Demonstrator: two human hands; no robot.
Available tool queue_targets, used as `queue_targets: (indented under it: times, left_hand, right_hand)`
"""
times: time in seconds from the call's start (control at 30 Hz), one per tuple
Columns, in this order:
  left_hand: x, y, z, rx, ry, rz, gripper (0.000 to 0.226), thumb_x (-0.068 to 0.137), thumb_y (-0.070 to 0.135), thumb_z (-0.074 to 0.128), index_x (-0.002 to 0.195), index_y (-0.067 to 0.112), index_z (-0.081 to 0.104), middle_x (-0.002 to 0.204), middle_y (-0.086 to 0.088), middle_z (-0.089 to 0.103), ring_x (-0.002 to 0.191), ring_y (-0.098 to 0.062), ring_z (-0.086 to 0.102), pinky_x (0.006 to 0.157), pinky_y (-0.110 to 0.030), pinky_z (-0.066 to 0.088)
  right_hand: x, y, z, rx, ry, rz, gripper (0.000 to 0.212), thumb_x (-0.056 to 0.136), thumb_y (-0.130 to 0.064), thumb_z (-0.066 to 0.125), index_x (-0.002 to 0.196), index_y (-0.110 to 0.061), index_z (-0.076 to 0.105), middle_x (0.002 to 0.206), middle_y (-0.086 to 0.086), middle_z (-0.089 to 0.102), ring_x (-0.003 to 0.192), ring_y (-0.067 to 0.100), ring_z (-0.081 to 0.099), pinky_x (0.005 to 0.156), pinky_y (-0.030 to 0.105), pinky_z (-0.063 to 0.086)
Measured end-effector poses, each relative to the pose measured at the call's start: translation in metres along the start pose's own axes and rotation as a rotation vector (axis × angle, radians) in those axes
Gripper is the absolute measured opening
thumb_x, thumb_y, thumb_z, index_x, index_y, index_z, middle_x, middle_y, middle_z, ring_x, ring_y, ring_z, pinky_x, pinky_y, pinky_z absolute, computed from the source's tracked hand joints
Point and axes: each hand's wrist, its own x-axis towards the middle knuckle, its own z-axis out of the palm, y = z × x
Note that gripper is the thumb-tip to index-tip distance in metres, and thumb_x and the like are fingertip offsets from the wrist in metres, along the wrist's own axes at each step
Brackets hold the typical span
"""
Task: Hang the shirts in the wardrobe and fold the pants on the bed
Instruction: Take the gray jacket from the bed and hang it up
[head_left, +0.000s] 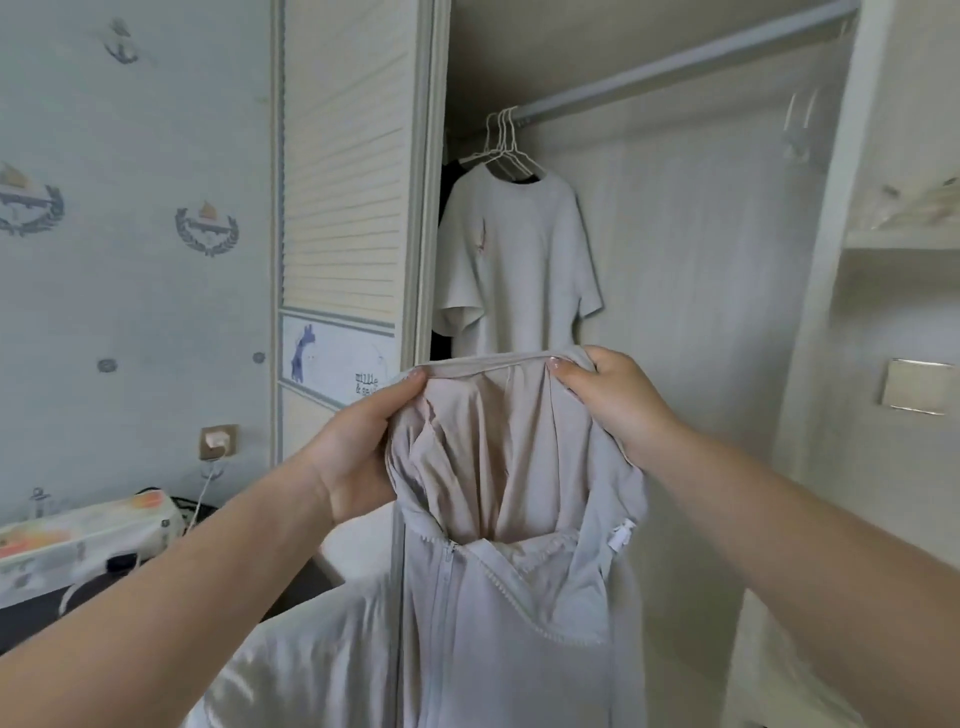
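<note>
I hold up a pale grey zip-up hooded garment (493, 613) with a beige lining in front of the open wardrobe. My left hand (358, 447) grips the left edge of its hood. My right hand (613, 400) grips the right edge, and the hood's rim is stretched between them. The zipper runs down the front and the body hangs below the frame. Behind it a white T-shirt (519, 260) hangs from white wire hangers (504, 145) on the wardrobe rail (675, 67).
The slatted wardrobe door (343, 182) stands to the left of the opening. Shelves (904, 239) are on the right side. A low surface at the lower left carries a patterned box (88, 535) and a cable from a wall socket (218, 441).
</note>
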Motion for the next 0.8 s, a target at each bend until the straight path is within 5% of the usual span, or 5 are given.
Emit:
queue_targets:
  times: [0.1, 0.37, 0.43, 0.57, 0.8]
  left_hand:
    - [0.049, 0.016, 0.004, -0.01, -0.121, -0.009, 0.039, 0.094, 0.037, 0.047, 0.107, 0.011, 0.072, 0.11, -0.011, 0.071, 0.093, -0.024, 0.07, 0.087, -0.04, 0.049]
    - [0.163, 0.042, 0.039, -0.127, -0.349, -0.014, 0.049, 0.098, 0.041, 0.041, 0.103, 0.003, 0.073, 0.106, -0.016, 0.072, 0.09, -0.026, 0.072, 0.071, -0.038, 0.06]
    - [0.189, 0.044, 0.051, -0.163, -0.371, -0.024, 0.053, 0.098, 0.042, 0.04, 0.096, 0.003, 0.075, 0.102, -0.016, 0.073, 0.086, -0.026, 0.073, 0.067, -0.039, 0.06]
    - [0.24, 0.049, 0.078, -0.193, -0.399, -0.006, 0.05, 0.098, 0.043, 0.041, 0.116, 0.003, 0.064, 0.116, -0.017, 0.068, 0.106, -0.027, 0.065, 0.088, -0.042, 0.051]
    - [0.337, 0.06, 0.129, -0.158, -0.38, 0.102, 0.044, 0.098, 0.042, 0.044, 0.114, 0.007, 0.065, 0.102, -0.013, 0.073, 0.09, -0.024, 0.071, 0.078, -0.039, 0.051]
  right_hand:
    - [0.034, 0.004, -0.012, -0.073, 0.105, 0.01, 0.039, 0.092, -0.025, 0.057, 0.06, -0.019, 0.036, 0.055, -0.007, 0.036, 0.053, 0.01, 0.034, 0.053, 0.026, 0.023]
    - [0.114, 0.014, -0.037, -0.205, 0.317, 0.032, 0.035, 0.092, -0.031, 0.057, 0.096, 0.002, 0.066, 0.094, 0.013, 0.069, 0.081, 0.021, 0.061, 0.068, 0.027, 0.041]
    - [0.135, 0.02, -0.045, -0.248, 0.35, 0.034, 0.037, 0.091, -0.033, 0.058, 0.092, 0.003, 0.066, 0.091, 0.011, 0.068, 0.079, 0.02, 0.059, 0.066, 0.026, 0.04]
    - [0.18, 0.032, -0.064, -0.335, 0.42, 0.025, 0.037, 0.091, -0.036, 0.058, 0.09, 0.0, 0.067, 0.091, 0.011, 0.069, 0.086, 0.025, 0.063, 0.072, 0.029, 0.044]
    - [0.26, 0.053, -0.11, -0.446, 0.489, 0.021, 0.037, 0.089, -0.038, 0.06, 0.064, -0.012, 0.048, 0.064, 0.001, 0.051, 0.064, 0.018, 0.047, 0.058, 0.028, 0.033]
